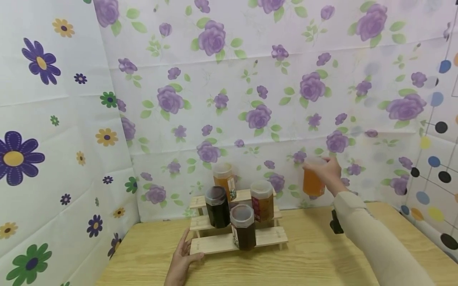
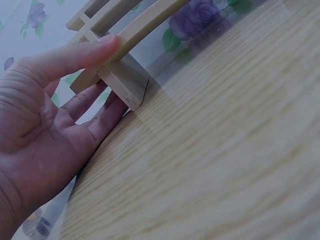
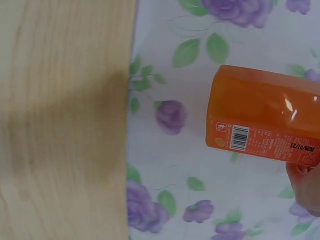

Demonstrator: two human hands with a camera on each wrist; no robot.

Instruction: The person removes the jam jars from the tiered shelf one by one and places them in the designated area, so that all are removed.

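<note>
My right hand (image 1: 328, 171) grips a jar with orange contents (image 1: 313, 183) near its top and holds it in the air above the table. In the right wrist view that jar (image 3: 265, 110) shows a printed label with a barcode. My left hand (image 1: 181, 256) holds the left end of a stepped wooden rack (image 1: 214, 244). Its thumb lies on the lowest plank while the fingers reach under and behind it, as the left wrist view shows. On the rack stand a dark jar (image 1: 218, 210), another dark jar in front (image 1: 244, 232), a brownish jar (image 1: 262, 204) and an amber jar (image 1: 222, 180).
The light wood table (image 1: 307, 254) carries the rack. Flowered cloth (image 1: 232, 131) hangs close behind it, with more patterned cloth at the left and right. A small black object (image 1: 336, 223) shows beside my right sleeve.
</note>
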